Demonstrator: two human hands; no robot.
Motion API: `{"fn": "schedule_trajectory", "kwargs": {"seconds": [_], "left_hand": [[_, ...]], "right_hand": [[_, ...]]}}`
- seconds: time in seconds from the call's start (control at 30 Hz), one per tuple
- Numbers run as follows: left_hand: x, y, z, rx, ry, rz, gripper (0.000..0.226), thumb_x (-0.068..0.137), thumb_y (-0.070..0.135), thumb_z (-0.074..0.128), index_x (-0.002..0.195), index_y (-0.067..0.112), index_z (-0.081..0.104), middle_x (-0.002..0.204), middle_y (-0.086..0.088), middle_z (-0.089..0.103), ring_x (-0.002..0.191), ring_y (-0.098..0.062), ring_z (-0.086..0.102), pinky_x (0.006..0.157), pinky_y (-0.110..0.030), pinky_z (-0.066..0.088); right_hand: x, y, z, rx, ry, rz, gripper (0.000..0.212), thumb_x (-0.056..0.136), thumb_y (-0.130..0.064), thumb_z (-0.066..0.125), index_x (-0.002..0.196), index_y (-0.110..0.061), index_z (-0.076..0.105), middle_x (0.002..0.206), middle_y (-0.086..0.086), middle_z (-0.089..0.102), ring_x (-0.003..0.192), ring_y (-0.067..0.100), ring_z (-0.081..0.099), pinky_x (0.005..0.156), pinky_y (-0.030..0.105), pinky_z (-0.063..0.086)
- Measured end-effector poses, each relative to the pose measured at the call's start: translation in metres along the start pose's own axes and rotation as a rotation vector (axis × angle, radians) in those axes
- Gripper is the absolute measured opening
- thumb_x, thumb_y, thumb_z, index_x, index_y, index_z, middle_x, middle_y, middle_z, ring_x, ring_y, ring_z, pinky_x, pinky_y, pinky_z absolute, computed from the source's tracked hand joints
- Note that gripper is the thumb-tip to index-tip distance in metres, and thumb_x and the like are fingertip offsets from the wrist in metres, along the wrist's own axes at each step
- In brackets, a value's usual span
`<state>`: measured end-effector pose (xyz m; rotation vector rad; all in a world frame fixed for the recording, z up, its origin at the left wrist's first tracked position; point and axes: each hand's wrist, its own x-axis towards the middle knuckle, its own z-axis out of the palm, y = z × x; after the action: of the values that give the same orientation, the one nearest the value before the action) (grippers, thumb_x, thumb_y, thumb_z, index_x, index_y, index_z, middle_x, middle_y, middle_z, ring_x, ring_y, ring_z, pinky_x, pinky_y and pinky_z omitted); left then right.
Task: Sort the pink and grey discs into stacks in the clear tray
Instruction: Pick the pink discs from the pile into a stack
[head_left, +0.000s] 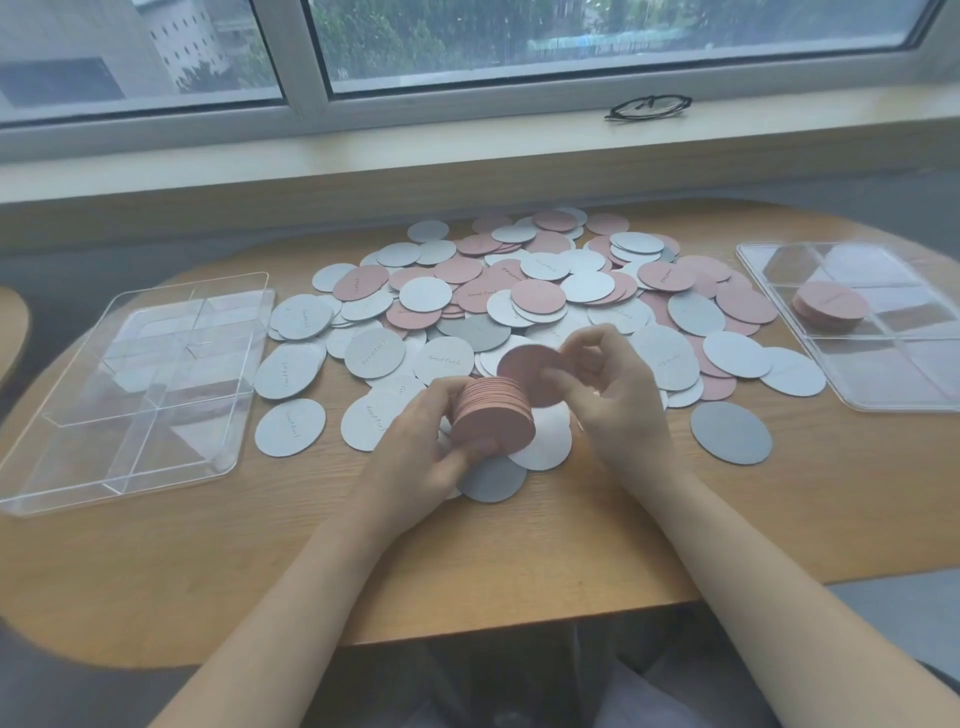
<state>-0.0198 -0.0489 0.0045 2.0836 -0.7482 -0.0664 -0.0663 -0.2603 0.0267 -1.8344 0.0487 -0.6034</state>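
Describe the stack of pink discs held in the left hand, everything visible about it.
The stack of pink discs is a thick, fairly even pile of thin round discs, matte like card. It is tipped so that one flat face points toward the camera and the layered edges show on top. The left hand grips it from the side, above the loose discs on the wooden table. The right hand holds a single pink disc against its far end.

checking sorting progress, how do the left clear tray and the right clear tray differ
The left clear tray holds no discs that I can see; the right clear tray holds a pink stack in one compartment. The left one lies nearer the table's front edge. Both are clear, divided into compartments and flank the loose pile.
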Motion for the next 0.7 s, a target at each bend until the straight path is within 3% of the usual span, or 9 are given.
{"fn": "schedule_trajectory", "kwargs": {"seconds": [0.13,0.27,0.4,0.5,0.6,0.7], "left_hand": [[0.000,-0.001,0.003,0.102,0.021,0.036,0.064,0.086,0.042,0.067,0.144,0.027,0.043,0.127,0.011,0.060,0.116,-0.005,0.054,0.094,-0.011,0.037],[0.001,0.000,0.004,0.274,0.040,0.075,0.070,0.091,0.044,0.057,0.153,0.019,0.035,0.133,0.002,0.057,0.119,-0.012,0.046,0.104,-0.026,0.035],[0.002,0.001,0.007,0.326,0.045,0.068,0.081,0.092,0.060,0.044,0.158,0.016,0.027,0.144,0.002,0.050,0.124,-0.011,0.039,0.102,-0.016,0.022],[0.002,-0.003,0.008,0.357,0.008,0.093,0.083,0.092,0.060,0.041,0.160,0.016,0.020,0.151,0.001,0.044,0.130,-0.016,0.039,0.106,-0.016,0.018],[0.002,-0.006,0.007,0.286,-0.029,0.089,0.075,0.095,0.052,0.048,0.158,0.022,0.022,0.152,0.004,0.042,0.133,-0.012,0.039,0.114,-0.026,0.025],[0.001,-0.003,0.004,0.170,-0.018,0.066,0.065,0.093,0.041,0.059,0.151,0.024,0.035,0.144,0.010,0.050,0.130,-0.008,0.046,0.111,-0.033,0.037]], "right_hand": [[-0.009,0.001,0.007,-0.001,-0.216,-0.013,0.023,0.095,-0.011,0.060,0.116,-0.020,0.062,0.094,-0.004,0.073,0.088,0.014,0.068,0.078,0.025,0.051],[-0.013,0.006,0.012,-0.263,-0.388,-0.158,0.045,0.100,-0.041,0.043,0.139,-0.021,0.052,0.125,-0.007,0.064,0.114,0.008,0.056,0.100,0.029,0.041],[-0.011,0.012,0.013,-0.446,-0.424,-0.274,0.072,0.098,-0.064,0.017,0.151,-0.019,0.035,0.121,-0.003,0.059,0.117,0.010,0.049,0.104,0.032,0.029],[-0.011,0.020,0.018,-0.629,-0.408,-0.318,0.075,0.097,-0.060,0.026,0.156,-0.015,0.020,0.129,0.001,0.052,0.120,0.018,0.044,0.106,0.031,0.021],[-0.010,0.021,0.019,-0.679,-0.429,-0.312,0.076,0.096,-0.057,0.031,0.157,-0.015,0.015,0.132,0.003,0.048,0.121,0.020,0.038,0.107,0.031,0.016],[-0.005,0.019,0.012,-0.581,-0.428,-0.310,0.066,0.097,-0.057,0.030,0.151,-0.019,0.034,0.124,-0.002,0.052,0.117,0.016,0.042,0.106,0.036,0.024]]}}
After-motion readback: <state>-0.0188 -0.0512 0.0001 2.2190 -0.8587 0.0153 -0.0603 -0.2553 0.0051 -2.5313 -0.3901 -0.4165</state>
